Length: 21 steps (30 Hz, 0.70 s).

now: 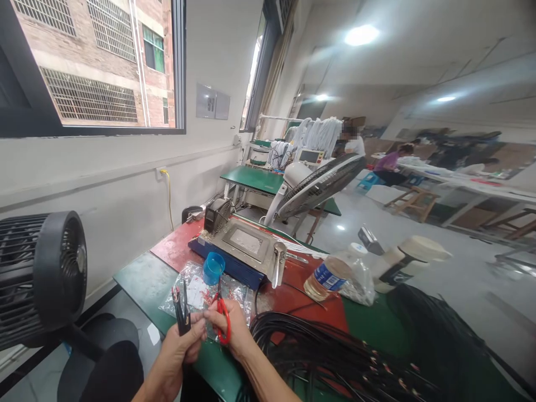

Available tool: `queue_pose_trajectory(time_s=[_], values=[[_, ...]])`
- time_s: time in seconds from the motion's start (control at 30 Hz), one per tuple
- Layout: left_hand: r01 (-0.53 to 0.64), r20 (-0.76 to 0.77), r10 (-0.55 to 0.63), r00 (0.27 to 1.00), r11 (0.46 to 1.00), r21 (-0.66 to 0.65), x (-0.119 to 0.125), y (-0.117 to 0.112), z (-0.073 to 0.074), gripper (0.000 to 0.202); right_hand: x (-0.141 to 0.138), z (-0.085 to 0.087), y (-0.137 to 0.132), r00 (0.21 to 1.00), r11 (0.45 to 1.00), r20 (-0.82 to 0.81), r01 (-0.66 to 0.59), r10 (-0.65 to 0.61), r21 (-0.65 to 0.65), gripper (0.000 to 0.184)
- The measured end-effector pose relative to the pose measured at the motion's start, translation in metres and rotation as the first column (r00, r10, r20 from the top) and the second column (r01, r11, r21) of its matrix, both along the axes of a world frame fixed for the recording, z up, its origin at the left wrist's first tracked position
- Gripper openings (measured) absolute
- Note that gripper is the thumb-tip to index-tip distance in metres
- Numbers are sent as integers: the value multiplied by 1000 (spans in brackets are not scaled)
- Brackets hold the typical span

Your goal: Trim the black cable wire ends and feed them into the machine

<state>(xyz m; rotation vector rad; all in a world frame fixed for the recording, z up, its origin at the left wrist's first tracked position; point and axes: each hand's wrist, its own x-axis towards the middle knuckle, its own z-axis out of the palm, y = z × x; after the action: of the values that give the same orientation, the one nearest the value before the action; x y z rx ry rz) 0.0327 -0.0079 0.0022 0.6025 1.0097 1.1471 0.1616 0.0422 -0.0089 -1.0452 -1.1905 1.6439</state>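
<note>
My left hand is closed around a small bunch of black cable ends that stick straight up from my fingers. Right beside it, my right hand grips red-handled scissors, blades pointing up, close to the cable tips. Both hands hover over the near edge of the green table, above clear plastic bags. A large pile of black cables lies just right of my right forearm.
A metal bench machine and a blue cup sit behind the bags. A tipped plastic bottle lies to the right. A black fan stands at left, a white fan behind. People sit at far tables.
</note>
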Motion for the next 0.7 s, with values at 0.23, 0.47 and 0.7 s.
queue_pose_trajectory(time_s=[0.23, 0.47, 0.7], values=[[-176, 48, 176, 983, 984, -11, -9, 2, -3, 32, 17, 12, 8, 914, 887, 393, -260, 99, 381, 39], [-277, 37, 276, 960, 960, 24, -16, 7, -2, 28, 17, 14, 5, 756, 830, 619, -474, 214, 293, 37], [-324, -148, 323, 935, 946, 18, -8, 10, 0, 40, 17, 12, 6, 739, 836, 657, -449, 150, 314, 49]])
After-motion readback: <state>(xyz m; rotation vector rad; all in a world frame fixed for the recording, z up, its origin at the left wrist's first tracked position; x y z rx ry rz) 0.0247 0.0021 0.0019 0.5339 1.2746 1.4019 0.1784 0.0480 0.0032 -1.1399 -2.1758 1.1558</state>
